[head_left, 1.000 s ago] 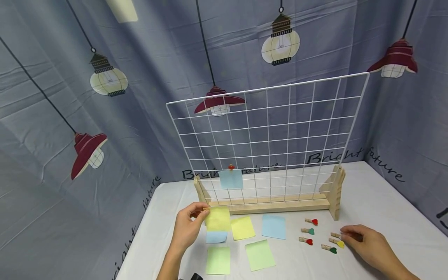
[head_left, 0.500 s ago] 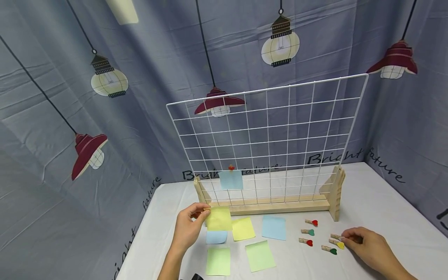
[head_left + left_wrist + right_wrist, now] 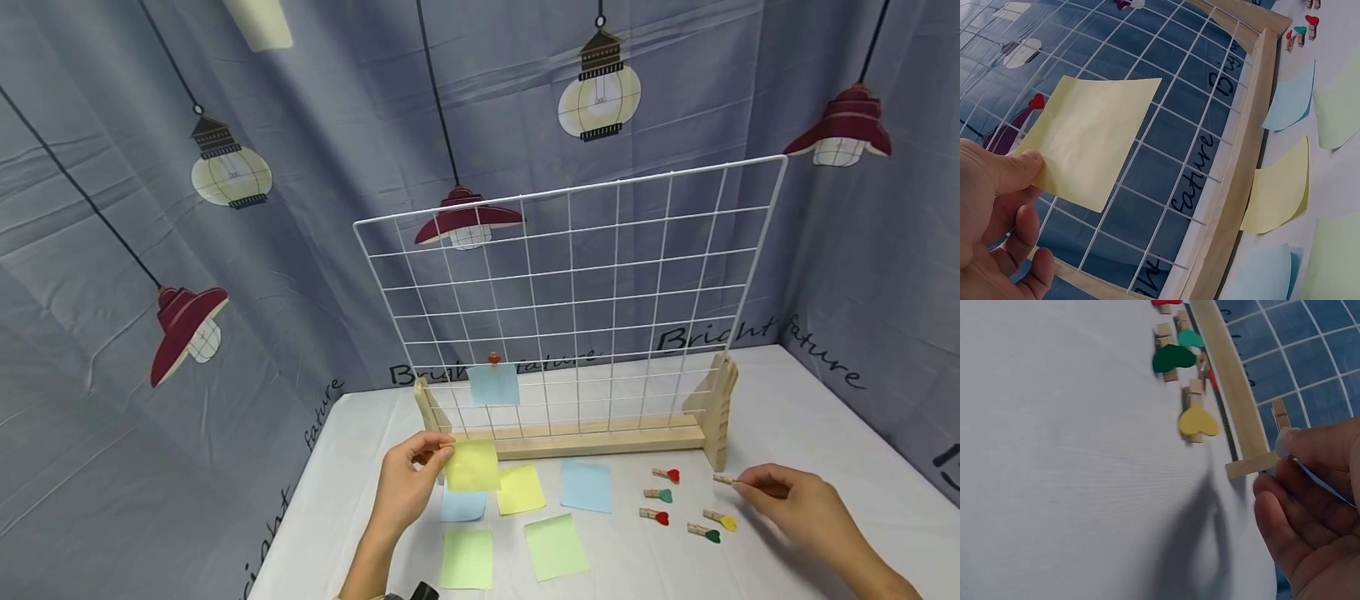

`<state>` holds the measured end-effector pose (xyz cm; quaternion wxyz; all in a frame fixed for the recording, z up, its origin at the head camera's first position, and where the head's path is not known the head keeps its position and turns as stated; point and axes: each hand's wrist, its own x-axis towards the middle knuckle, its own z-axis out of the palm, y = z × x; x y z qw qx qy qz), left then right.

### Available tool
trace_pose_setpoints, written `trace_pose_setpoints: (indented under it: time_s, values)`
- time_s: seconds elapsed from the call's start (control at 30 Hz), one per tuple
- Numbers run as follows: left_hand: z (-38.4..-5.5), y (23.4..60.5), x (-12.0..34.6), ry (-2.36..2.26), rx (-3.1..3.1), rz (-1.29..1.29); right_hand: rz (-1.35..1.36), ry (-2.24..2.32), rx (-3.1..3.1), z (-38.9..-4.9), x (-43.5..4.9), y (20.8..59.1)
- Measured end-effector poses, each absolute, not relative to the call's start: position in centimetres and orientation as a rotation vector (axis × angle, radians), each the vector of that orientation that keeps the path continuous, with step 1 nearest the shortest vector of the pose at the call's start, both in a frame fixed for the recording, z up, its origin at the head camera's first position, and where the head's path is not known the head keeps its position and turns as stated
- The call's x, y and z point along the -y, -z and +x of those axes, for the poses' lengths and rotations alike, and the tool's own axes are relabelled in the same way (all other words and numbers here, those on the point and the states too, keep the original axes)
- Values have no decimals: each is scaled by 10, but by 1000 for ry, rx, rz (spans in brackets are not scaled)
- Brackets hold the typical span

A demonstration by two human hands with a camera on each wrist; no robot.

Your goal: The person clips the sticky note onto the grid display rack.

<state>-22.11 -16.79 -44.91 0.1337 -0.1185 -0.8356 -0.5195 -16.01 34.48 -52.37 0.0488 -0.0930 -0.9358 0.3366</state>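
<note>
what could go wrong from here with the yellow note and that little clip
The left hand pinches the yellow note at one side, so its free part might flop or bend against the wire grid. The right hand holds the small wooden clip by one end, so it may slip. The yellow-heart clip lies loose near the right hand and could get nudged.

On the counter (image 3: 637, 567), five sticky notes (image 3: 587, 487) lie left of five clothespins (image 3: 703, 532), before a wire grid (image 3: 616, 267) backed by a curtain (image 3: 510, 108).
</note>
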Motion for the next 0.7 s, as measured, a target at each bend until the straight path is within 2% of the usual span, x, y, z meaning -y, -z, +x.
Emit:
trace_pose_setpoints:
  time_s: [0.43, 0.7]
  values:
    - [-223, 448, 164, 1475, 2429, -372, -233, -1169, 2747, -163, -341, 487]
    - [-222, 447, 163, 1463, 2422, -389, -180, -1015, 2719, -163, -339, 475]
